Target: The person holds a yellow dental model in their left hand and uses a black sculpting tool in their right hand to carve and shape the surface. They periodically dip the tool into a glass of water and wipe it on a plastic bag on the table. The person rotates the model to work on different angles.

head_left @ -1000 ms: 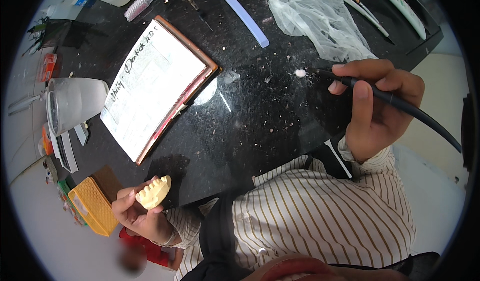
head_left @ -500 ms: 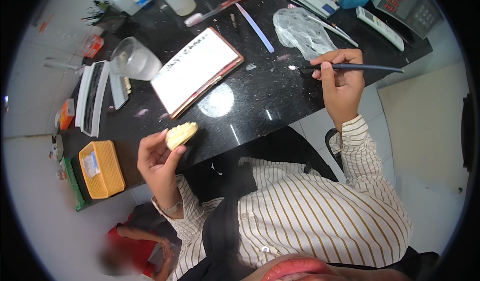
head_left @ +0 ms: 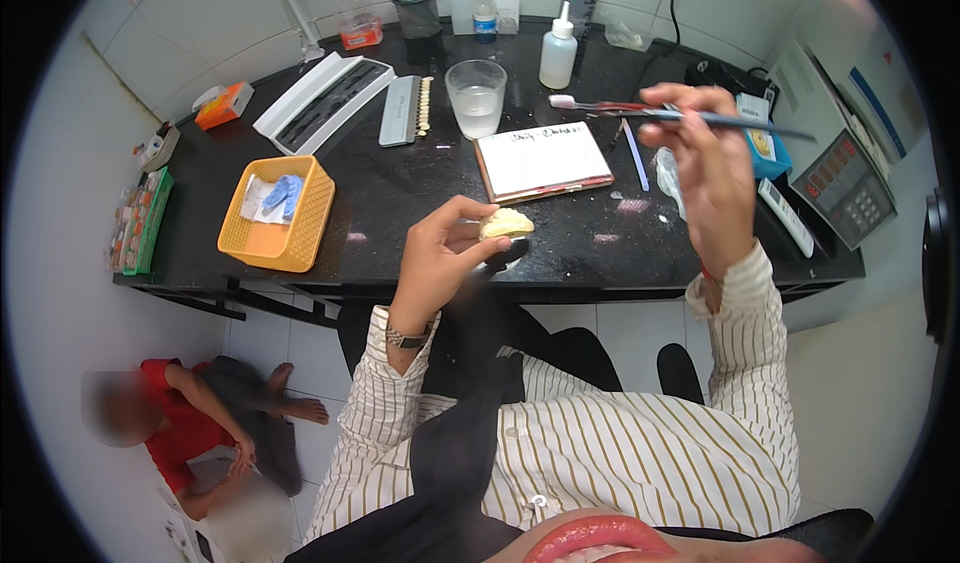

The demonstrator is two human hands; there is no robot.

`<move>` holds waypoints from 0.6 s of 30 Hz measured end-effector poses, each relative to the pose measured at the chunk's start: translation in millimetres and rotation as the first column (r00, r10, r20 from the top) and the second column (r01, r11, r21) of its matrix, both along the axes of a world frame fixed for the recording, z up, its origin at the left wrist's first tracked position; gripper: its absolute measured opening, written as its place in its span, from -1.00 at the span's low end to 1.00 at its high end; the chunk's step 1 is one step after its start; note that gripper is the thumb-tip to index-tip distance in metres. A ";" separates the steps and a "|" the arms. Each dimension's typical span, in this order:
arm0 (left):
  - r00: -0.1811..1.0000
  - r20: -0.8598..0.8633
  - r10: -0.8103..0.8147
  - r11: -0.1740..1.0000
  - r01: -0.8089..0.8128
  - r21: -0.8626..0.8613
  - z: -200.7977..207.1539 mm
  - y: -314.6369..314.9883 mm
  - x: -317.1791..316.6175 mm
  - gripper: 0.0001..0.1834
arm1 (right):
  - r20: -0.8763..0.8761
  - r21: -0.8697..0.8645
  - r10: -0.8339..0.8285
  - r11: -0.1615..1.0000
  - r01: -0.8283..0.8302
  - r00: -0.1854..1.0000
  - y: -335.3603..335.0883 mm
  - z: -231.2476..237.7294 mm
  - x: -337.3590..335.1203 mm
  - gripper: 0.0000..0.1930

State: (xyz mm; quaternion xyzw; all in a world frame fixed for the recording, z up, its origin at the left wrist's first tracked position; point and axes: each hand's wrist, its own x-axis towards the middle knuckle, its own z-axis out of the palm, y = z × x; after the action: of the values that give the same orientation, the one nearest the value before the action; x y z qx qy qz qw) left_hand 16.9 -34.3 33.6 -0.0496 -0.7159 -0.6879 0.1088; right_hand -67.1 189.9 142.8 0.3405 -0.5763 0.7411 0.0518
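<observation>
Between the thumb and fingers of my left hand [head_left: 440,251] is a pale yellow dental cast [head_left: 507,224], held over the table's front edge with its row of teeth upward. My right hand [head_left: 705,158] is raised over the right side of the table, pinching a slim dark-handled brush [head_left: 745,123]. The brush lies nearly level, its tip pointing left. Between the hands and farther back lies a white slab [head_left: 545,158] with handwriting and a brown edge. Behind the slab stands a clear cup of water [head_left: 476,103].
A yellow basket [head_left: 325,203], shade guide [head_left: 400,113] and long white case [head_left: 275,123] occupy the left. A squeeze bottle [head_left: 558,58] stands behind; a lavender stick [head_left: 636,158], crumpled plastic [head_left: 668,178] and remote [head_left: 787,218] lie right. Another person [head_left: 185,413] sits on the floor at lower left.
The view has turned and shifted. My right hand has lifted the brush away from the tabletop beside the plastic. My left hand still holds the cast, now seen closer to the slab.
</observation>
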 end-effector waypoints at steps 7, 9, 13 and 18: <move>0.998 -0.059 -0.016 1.000 0.015 -0.020 5.3 2.8 1.0 -0.72 | -0.450 0.444 -0.098 0.838 0.317 0.888 -88.5 4.8 -76.6 -0.88; 0.997 -0.079 -0.004 1.000 0.001 -0.028 1.5 0.4 1.3 -0.72 | -0.518 0.544 -0.057 0.748 0.380 0.854 -106.8 0.2 -90.1 -0.88; 0.995 -0.102 -0.022 0.998 0.017 -0.055 0.1 0.0 -0.1 -0.71 | -0.538 0.639 0.013 0.658 0.398 0.843 -122.8 -15.2 -112.0 -0.86; 0.995 -0.095 -0.031 0.997 0.025 -0.068 0.0 -1.7 -0.1 -0.71 | -0.244 0.498 -0.190 0.817 0.291 0.951 -106.9 -8.9 -111.8 -0.86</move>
State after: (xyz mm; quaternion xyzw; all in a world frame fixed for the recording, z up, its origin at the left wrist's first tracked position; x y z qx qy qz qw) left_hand 16.8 -36.0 33.6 -0.0961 -0.7317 -0.6619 0.1316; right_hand -178.9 83.0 133.9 0.3324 -0.7886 0.5070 0.1027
